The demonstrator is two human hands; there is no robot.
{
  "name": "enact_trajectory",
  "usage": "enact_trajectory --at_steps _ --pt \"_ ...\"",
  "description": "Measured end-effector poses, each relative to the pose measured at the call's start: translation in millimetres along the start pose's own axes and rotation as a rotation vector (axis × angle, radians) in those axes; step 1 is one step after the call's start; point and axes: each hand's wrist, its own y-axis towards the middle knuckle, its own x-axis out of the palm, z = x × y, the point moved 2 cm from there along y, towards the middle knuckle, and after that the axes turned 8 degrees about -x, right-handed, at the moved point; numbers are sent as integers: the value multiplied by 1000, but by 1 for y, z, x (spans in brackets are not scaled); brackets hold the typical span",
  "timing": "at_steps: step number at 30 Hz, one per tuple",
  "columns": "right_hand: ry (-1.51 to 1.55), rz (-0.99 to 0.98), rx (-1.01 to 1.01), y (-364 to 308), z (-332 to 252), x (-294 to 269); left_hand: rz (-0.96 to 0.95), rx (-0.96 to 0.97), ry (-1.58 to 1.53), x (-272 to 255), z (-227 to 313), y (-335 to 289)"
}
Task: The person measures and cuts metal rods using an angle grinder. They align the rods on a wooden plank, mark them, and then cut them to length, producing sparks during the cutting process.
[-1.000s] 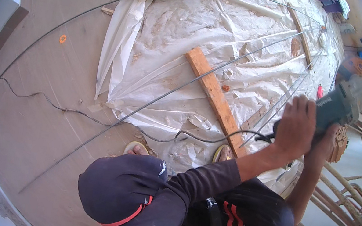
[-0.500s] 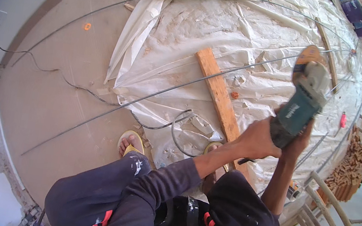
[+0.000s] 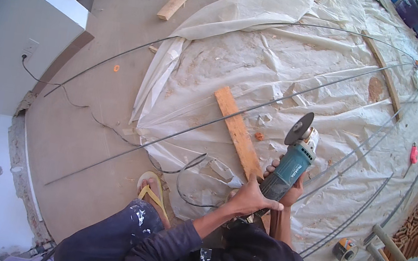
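The angle grinder (image 3: 290, 168) had come down closer to the person's knees, its disc (image 3: 299, 128) dropping too. The left hand (image 3: 253, 198) was wrapped round the dark rear part, thumb across it; the right hand (image 3: 293, 193) cupped the body from beneath, fingertips showing on its left side. The tool lay within both grasps, disc beyond the fingers, over the near part of the plastic sheet (image 3: 201, 74), just right of a wooden plank (image 3: 238, 132).
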Motion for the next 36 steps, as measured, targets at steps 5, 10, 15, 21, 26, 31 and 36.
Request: enact_trajectory --at_steps 5,10,15,21,26,31,36 --pt "-16 124 20 -4 4 -5 -358 -212 9 -10 8 8" --pt "127 99 46 -8 -13 6 -357 -104 -32 -7 20 5" --pt "3 115 68 -3 -23 13 -344 24 -143 18 1 13" --pt "-44 114 76 -5 -22 6 -351 5 -106 20 -3 12" --pt "-83 137 24 -8 -14 8 -365 74 -210 5 -9 7" --pt "-107 139 39 -2 -23 -9 -361 102 -187 8 -10 17" --pt "3 164 142 4 -17 13 -324 138 -182 8 -18 20"
